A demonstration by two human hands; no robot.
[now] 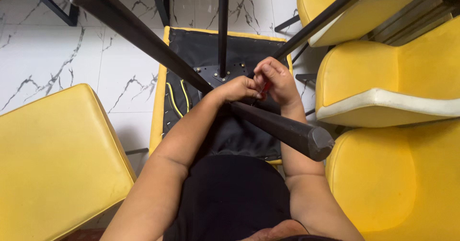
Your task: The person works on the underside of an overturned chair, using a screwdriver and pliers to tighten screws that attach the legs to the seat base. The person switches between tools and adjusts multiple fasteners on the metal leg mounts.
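Starting at the left: a yellow padded chair seat (57,159) is filling the lower-left corner, sitting on the white marble-look tiled floor (43,44) w/ dark veins. Black metal frame bars (52,4) are crossing the top-left.

Moving in: an upturned yellow chair (225,54) is lying seat-down on the floor, black fabric underside facing up, yellow piping round its edges. Two yellow-green wires (176,97) are curving along the underside near its left edge. A black metal mounting plate (218,72) w/ small bolts is sitting near the underside's top middle. Black chair legs are rising from that plate: one long leg (139,37) is running to the top-left, one thin leg (223,25) going straight up, another (326,16) angling to the top-right, and a thick one (287,131) is pointing at the camera, its capped end lower right.

Left hand (239,88) is resting curled on the thick leg just below the plate, fingers closed in a loose fist, touching the right hand. Right hand (275,80) is closing tight round a small red-handled tool (265,90), only a sliver of red showing, can't tell what kind. Both hands are meeting at the plate's lower-right edge.

Further right: three more yellow chairs w/ white trim (393,78) are crowding the right side, stacked close.

Bottom centre: the person's black top (230,198).
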